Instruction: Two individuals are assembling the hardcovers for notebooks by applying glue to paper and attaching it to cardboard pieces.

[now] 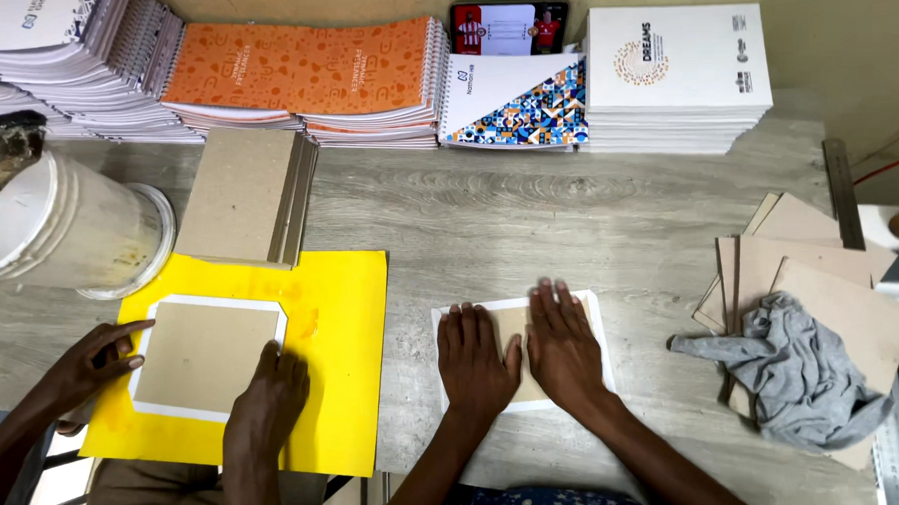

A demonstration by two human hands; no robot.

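Note:
A brown cardboard board lies on a white sheet point(593, 317) on the wooden table point(488, 211), just in front of me. My left hand point(476, 363) rests flat on the left part of the board, fingers stretched forward. My right hand point(564, 344) lies flat beside it on the right part, touching the left hand at the thumb. Both palms cover most of the board, so only a strip of brown shows between them. Neither hand grips anything.
To my left a co-worker's two hands point(266, 403) press another board on a white sheet point(209, 355) over yellow paper point(347, 316). A white glue bucket point(65, 231) stands far left. Spiral notebooks point(304, 73) line the back. Cardboard pieces point(819, 269) and a grey rag point(797, 355) lie right.

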